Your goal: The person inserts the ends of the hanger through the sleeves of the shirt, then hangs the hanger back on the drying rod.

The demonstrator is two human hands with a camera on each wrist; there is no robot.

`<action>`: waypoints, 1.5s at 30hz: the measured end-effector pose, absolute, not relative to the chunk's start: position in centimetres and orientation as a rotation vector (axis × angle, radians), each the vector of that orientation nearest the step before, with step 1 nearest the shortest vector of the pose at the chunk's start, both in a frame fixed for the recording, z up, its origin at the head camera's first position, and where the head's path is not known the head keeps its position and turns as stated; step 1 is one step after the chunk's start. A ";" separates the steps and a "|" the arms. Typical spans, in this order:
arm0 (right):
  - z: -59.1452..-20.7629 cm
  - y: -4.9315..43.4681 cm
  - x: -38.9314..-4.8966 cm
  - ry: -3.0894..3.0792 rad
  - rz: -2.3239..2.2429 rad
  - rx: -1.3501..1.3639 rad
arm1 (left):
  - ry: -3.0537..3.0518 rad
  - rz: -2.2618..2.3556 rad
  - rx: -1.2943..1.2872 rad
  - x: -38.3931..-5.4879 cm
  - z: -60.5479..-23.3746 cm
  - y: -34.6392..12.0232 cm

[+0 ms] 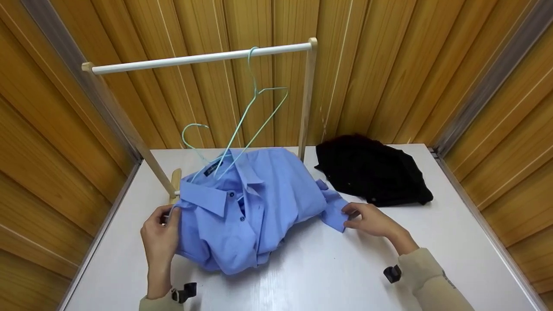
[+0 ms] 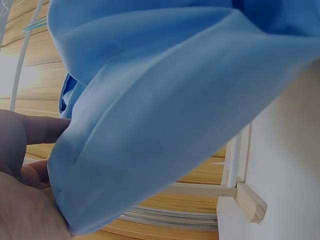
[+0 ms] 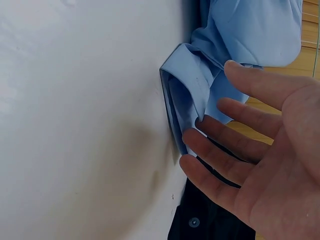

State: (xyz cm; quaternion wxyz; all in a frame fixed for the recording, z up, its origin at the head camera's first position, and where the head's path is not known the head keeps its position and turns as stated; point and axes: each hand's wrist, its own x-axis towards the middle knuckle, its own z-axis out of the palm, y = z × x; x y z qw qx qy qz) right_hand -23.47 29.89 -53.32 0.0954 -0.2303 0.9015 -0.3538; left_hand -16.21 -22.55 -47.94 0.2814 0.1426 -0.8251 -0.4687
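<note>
A blue button-up shirt (image 1: 276, 185) lies bunched on the table below the rail, its collar facing me. My left hand (image 1: 160, 235) pinches the shirt's left edge near the shoulder between thumb and fingers; in the left wrist view the blue cloth (image 2: 150, 130) drapes from that grip. At the other side my right hand (image 1: 369, 219) has its fingers spread loosely at the cuff (image 3: 187, 75), fingertips right at the fabric. A mint wire hanger (image 1: 244, 116) hooks over the rail and reaches down to the collar. A second hanger's hook (image 1: 185, 134) rises behind the collar.
The rack's white rail (image 1: 194, 59) spans two wooden posts (image 1: 306, 103) behind the shirt. A folded black garment (image 1: 371, 168) lies at the back right of the white table (image 1: 319, 276). Wood-panelled walls (image 1: 380, 69) enclose the back and sides.
</note>
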 end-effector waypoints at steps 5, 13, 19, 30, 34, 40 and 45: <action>-53.3 30.1 -23.5 2.681 -1.049 -0.681 | -2.189 -1.228 0.380 -15.9 -47.6 -22.9; -53.2 30.2 -23.4 2.650 -1.056 -0.669 | -2.168 -1.208 0.425 -15.3 -47.0 -23.6; -53.2 30.3 -23.3 2.633 -1.046 -0.658 | -2.116 -1.245 0.457 -14.9 -46.6 -23.8; -53.6 30.4 -23.3 2.659 -1.032 -0.663 | -2.054 -1.280 0.501 -14.4 -45.8 -24.0; -53.8 30.4 -23.2 2.663 -1.019 -0.662 | -2.042 -1.268 0.494 -14.0 -45.3 -24.2; -53.9 29.9 -23.2 2.690 -0.978 -0.638 | -1.987 -1.241 0.482 -13.5 -44.5 -24.8; -54.5 28.2 -23.4 2.773 -0.915 -0.725 | -1.947 -1.218 0.443 -13.2 -44.4 -24.8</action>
